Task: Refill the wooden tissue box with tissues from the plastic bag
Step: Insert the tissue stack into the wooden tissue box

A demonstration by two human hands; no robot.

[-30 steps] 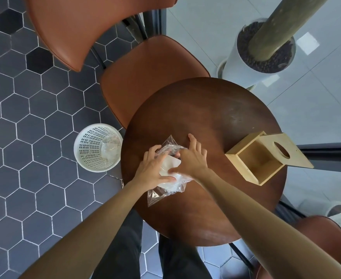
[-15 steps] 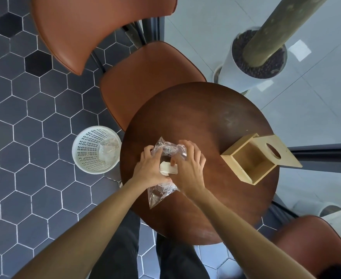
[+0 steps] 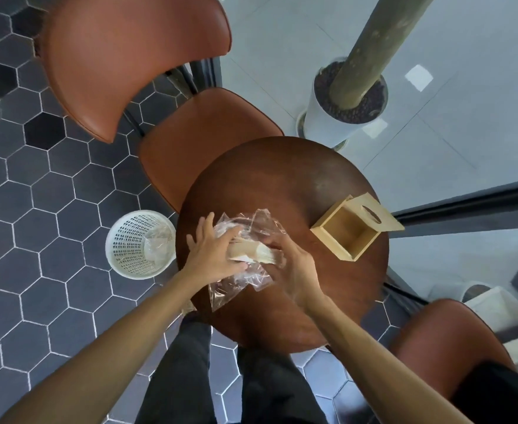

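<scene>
A clear plastic bag lies crumpled on the round dark wooden table, near its left edge. A cream stack of tissues sticks partly out of the bag between my hands. My left hand grips the left end of the stack, with its fingers reaching into the bag's mouth. My right hand holds the plastic bag on the stack's right side. The wooden tissue box stands empty on the table's right side, its lid with an oval slot swung open behind it.
A white perforated waste basket with plastic inside stands on the hexagon-tiled floor left of the table. A brown chair is tucked in at the far side, another at the lower right. A white planter stands behind the table.
The tissue stack has come further out of the bag. My left hand has slid over its left end, and the bag has opened and spread wider around the stack.
</scene>
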